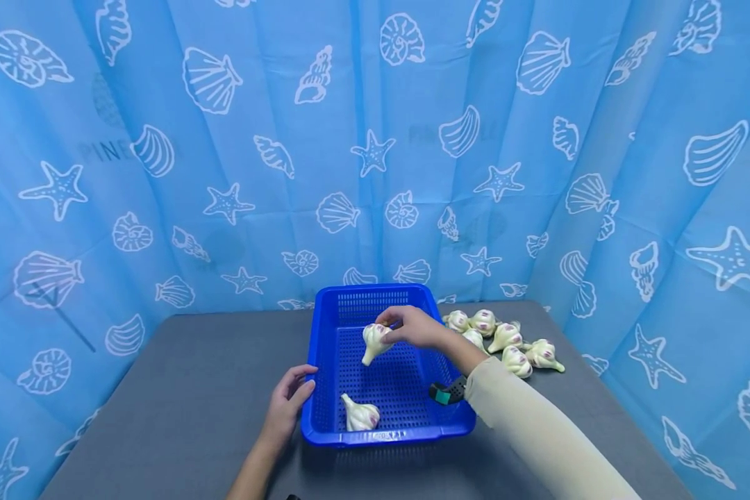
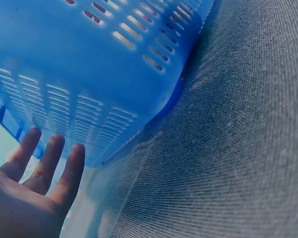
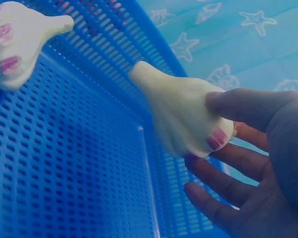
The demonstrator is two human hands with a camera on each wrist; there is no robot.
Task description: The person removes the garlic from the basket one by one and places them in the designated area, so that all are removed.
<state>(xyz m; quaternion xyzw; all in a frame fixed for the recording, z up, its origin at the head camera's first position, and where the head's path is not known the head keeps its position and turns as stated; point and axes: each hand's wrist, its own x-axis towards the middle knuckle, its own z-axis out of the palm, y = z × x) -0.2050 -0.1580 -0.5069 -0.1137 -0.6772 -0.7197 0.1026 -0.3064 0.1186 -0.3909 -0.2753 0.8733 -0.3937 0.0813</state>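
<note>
My right hand pinches a garlic bulb between thumb and fingers, over the blue plastic basket. In the right wrist view the held garlic bulb has a pale body with purple patches, its stem pointing away from the palm. A second garlic bulb lies inside the basket at the near left corner. At the basket's left side, my left hand touches the rim. From the left wrist, the fingers appear spread and mostly straight beside the slotted outer wall.
Several garlic bulbs are piled on the grey table to the right of the basket, partly behind the right forearm. A black wrist strap shows beneath that arm. Behind the table hangs a blue shell-print curtain.
</note>
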